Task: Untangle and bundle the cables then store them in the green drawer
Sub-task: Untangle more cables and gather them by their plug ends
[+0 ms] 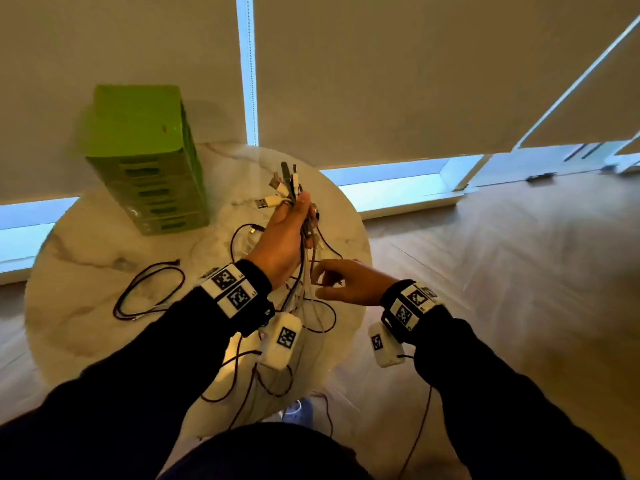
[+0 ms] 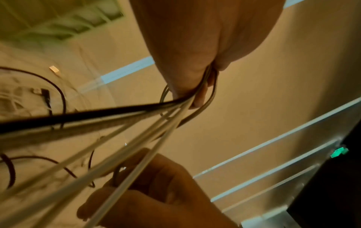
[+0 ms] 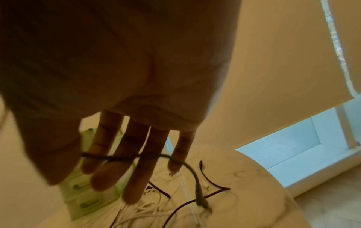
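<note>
My left hand (image 1: pixel 287 233) is raised over the round marble table (image 1: pixel 86 271) and grips a bundle of white and dark cables (image 1: pixel 289 188), plug ends sticking up above the fist. Their strands (image 2: pixel 121 138) hang from the fist (image 2: pixel 195 46) toward the table. Just below and to the right, my right hand (image 1: pixel 343 282) has one dark cable (image 3: pixel 187 166) lying across its straight fingers (image 3: pixel 136 177), pinned under the thumb. A tall green drawer unit (image 1: pixel 149 161) stands at the table's back left with its drawers closed.
A separate dark cable (image 1: pixel 149 292) lies looped on the table's left side. More white and dark cables (image 3: pixel 156 212) are tangled near the front. The table edge drops to a wooden floor (image 1: pixel 485 271) on the right. Roller blinds and a low window sill lie behind.
</note>
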Available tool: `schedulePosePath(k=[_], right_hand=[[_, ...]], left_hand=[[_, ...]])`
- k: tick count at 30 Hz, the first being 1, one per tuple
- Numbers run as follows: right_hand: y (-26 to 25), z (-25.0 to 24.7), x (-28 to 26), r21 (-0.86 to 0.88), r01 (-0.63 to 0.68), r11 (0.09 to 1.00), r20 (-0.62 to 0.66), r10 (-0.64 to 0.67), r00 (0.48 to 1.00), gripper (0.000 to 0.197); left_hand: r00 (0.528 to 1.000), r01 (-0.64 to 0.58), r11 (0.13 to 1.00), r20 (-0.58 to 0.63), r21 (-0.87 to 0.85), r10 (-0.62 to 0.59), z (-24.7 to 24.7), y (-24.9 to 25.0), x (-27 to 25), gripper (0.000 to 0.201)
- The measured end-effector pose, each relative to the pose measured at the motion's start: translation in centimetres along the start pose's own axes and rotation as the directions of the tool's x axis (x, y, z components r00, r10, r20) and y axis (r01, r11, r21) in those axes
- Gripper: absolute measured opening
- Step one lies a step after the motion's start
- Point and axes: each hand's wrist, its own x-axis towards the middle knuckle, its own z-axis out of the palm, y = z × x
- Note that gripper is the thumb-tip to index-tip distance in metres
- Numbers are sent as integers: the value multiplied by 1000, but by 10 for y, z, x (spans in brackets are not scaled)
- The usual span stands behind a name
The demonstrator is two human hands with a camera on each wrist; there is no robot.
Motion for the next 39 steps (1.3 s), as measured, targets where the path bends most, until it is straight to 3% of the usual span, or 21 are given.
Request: schedulePosePath(k=[2, 6, 10, 12, 14, 15, 16, 17, 18, 20, 22, 25, 27, 29, 32, 34, 36, 38, 39], right_hand=[[-3, -1, -22, 38, 5, 999, 13, -6, 1000, 26], [16, 2, -64, 71, -14, 997, -230, 30, 973, 31], [65, 12, -101, 171, -212, 962, -441, 267, 857, 37], [102, 22, -116, 171, -442, 881, -381, 473, 795, 35], [130, 35, -126, 31, -712, 701, -176, 706, 687, 36], [137, 41, -128, -47, -789, 613, -101, 783, 614, 40], [139, 46, -128, -84, -818, 569, -65, 816, 575, 49], [133, 47, -126, -63, -811, 581, -59, 809, 584, 61], [124, 46, -122, 7, -757, 654, -95, 754, 650, 72], [89, 39, -111, 120, -497, 860, -202, 511, 836, 80], [53, 32, -99, 218, -235, 947, -271, 291, 918, 73], [19, 22, -84, 327, -96, 940, -295, 198, 935, 49], [9, 19, -78, 276, -51, 960, -366, 154, 918, 29], [6, 17, -77, 187, 4, 982, -486, 89, 869, 24], [9, 8, -80, 188, 40, 981, -621, 88, 779, 24], [21, 0, -84, 183, -49, 982, -670, 161, 724, 28], [46, -7, -92, 63, -373, 926, -643, 323, 694, 34], [68, -10, -101, -163, -734, 659, -442, 617, 652, 34], [73, -9, -105, -279, -788, 549, -284, 737, 614, 35]], left_hand=[[999, 11, 998, 36, 69, -13, 14, -12, 2, 31], [992, 20, 984, 118, 177, -41, 40, -30, 7, 36], [993, 47, 989, 102, 140, -61, 48, -33, 9, 32], [990, 87, 994, 110, 66, -93, 49, -35, 11, 29], [976, 148, 989, 161, 4, -147, 50, -38, 12, 30], [966, 175, 985, 195, -7, -170, 51, -40, 12, 31], [956, 191, 982, 227, -7, -184, 51, -43, 11, 32], [947, 200, 980, 255, 0, -193, 52, -45, 9, 34], [939, 206, 978, 277, 13, -202, 53, -48, 7, 35], [929, 215, 976, 302, 36, -216, 54, -52, 3, 37], [925, 214, 975, 309, 53, -220, 57, -55, -1, 37], [934, 195, 978, 290, 78, -209, 54, -57, 1, 35], [944, 163, 979, 268, 125, -192, 46, -56, 6, 36], [957, 124, 971, 234, 204, -171, 39, -54, 11, 39], [973, 88, 940, 172, 330, -151, 30, -50, 13, 39], [982, 53, 920, 148, 389, -119, 26, -47, 11, 39], [986, 55, 937, 128, 346, -105, 21, -45, 11, 39], [985, 88, 967, 123, 239, -120, 18, -42, 11, 37], [983, 97, 973, 136, 207, -127, 17, -40, 11, 37]])
